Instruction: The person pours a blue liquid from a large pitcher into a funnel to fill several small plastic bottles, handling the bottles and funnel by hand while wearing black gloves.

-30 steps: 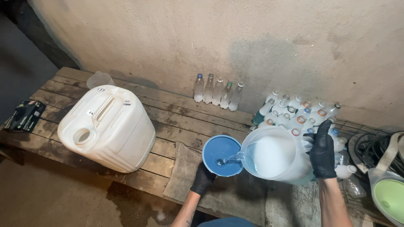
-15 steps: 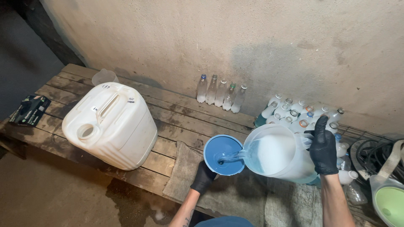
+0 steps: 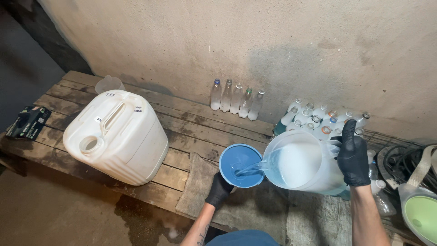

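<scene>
The blue funnel (image 3: pixel 241 165) sits at the bench's front edge, your gloved left hand (image 3: pixel 219 190) wrapped around its underside from six o'clock. At three o'clock your right hand (image 3: pixel 353 155) grips the tilted clear jug (image 3: pixel 304 166), its spout over the funnel rim, liquid streaming in. The white jerrycan (image 3: pixel 117 135) lies well apart at nine o'clock; bare planks lie between.
</scene>
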